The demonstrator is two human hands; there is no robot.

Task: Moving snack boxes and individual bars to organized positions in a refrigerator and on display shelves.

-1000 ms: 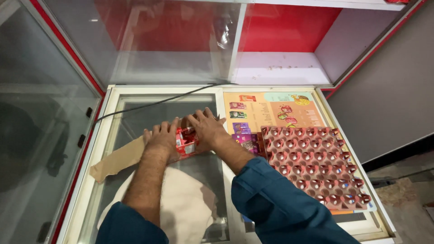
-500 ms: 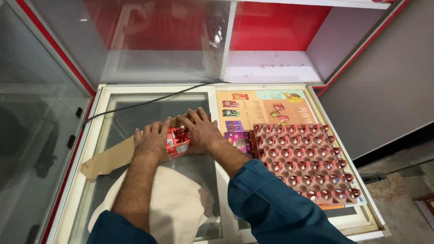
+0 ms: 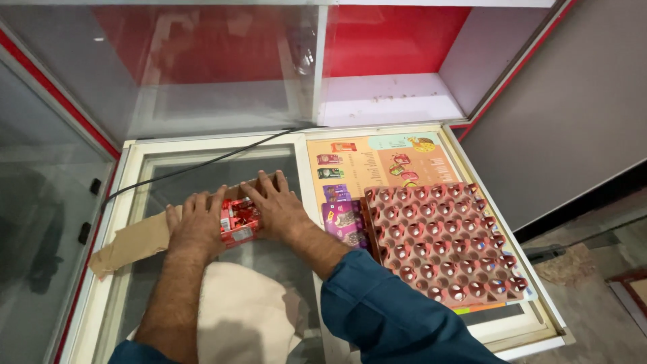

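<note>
Hands bracket a small red packet (image 3: 237, 220) lying on the glass-topped counter (image 3: 202, 162): the left hand (image 3: 197, 226) lies flat against its left side with fingers spread forward, the right hand (image 3: 278, 207) lies flat against its right side, fingers likewise spread and pointing away. Neither pinches it; the palms press inward from both sides, which looks like a way to keep the packet squared up and steady on the smooth glass. A strip of brown cardboard (image 3: 128, 241) lies under and to the left of the left hand, and a pale cloth (image 3: 242, 310) sits nearer the body, between the forearms. A black cable (image 3: 202, 164) runs across the glass beyond the hands. To the right, well clear of the packet, a reddish moulded tray (image 3: 441, 239) rests on a printed sheet (image 3: 377, 158), with purple packets (image 3: 342, 219) just beside the tray's left edge. Compared with half a second ago, hands and packet sit in the same arrangement; the view has swung so that everything lies further left and lower in frame.
</note>
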